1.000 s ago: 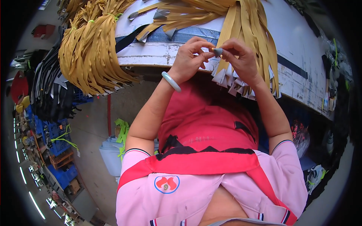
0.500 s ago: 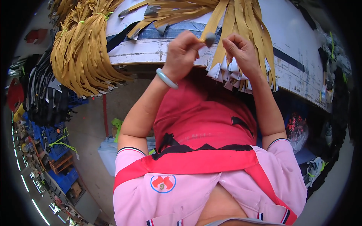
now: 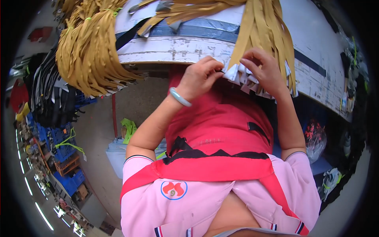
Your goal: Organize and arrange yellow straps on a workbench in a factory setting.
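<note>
A bundle of long mustard-yellow fabric strips (image 3: pixel 263 31) hangs over the table's near edge, its white ends (image 3: pixel 233 74) fanned out between my hands. My left hand (image 3: pixel 200 77), with a pale bangle on its wrist, is closed in a pinch just left of these ends. Something small and dark shows at its fingertips, too small to name. My right hand (image 3: pixel 267 74) lies over the front of the bundle, its fingers curled toward the thumb with the tips close together. What those tips hold, if anything, is hidden.
More mustard strips (image 3: pixel 89 55) hang in a thick bunch at the table's left, and others (image 3: pixel 201 15) lie across its top. The white table (image 3: pixel 166 49) has a worn near edge. Black strips (image 3: pixel 55 98) hang left, above blue crates (image 3: pixel 59 146). A clear bag (image 3: pixel 316 144) is low right.
Both hands have come down toward me, the left also to the right. The dark-tipped strip end at the left hand's fingers no longer shows there.
</note>
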Tool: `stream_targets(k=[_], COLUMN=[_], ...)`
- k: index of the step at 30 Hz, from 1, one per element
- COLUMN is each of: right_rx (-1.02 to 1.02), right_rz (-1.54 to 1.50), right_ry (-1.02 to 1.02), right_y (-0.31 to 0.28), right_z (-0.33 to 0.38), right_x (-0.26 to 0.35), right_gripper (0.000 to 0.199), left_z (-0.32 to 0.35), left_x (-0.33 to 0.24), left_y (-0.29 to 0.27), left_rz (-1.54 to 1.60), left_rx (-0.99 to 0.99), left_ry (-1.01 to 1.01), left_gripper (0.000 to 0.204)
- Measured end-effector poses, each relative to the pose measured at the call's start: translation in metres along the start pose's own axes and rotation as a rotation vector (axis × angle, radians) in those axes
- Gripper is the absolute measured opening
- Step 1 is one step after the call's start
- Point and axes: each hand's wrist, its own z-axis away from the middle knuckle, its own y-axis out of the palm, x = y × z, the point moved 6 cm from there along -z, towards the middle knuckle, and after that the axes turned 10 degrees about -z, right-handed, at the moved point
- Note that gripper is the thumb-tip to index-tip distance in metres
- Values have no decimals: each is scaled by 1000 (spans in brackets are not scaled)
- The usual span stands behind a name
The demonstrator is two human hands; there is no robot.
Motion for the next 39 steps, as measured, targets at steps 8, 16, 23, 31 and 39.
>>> stream_targets(k=[8, 16, 23, 31, 39], right_rx=[182, 359, 265, 355, 232], right_rz=[137, 186, 26, -95, -581], right_ry=[-17, -14, 35, 68, 163], right_y=[35, 48, 32, 31, 17], right_z=[17, 6, -6, -9, -16], right_x=[-15, -8, 8, -6, -22], right_gripper=[10, 14, 15, 14, 6], left_z=[17, 13, -8, -18, -43], left_x=[22, 8, -11, 3, 19], left_y=[62, 39, 13, 23, 31], left_rz=[28, 151, 162, 356, 844], left_rx=[-65, -134, -123, -48, 50], left_ry=[-151, -34, 76, -12, -52], left_gripper=[21, 10, 12, 10, 19])
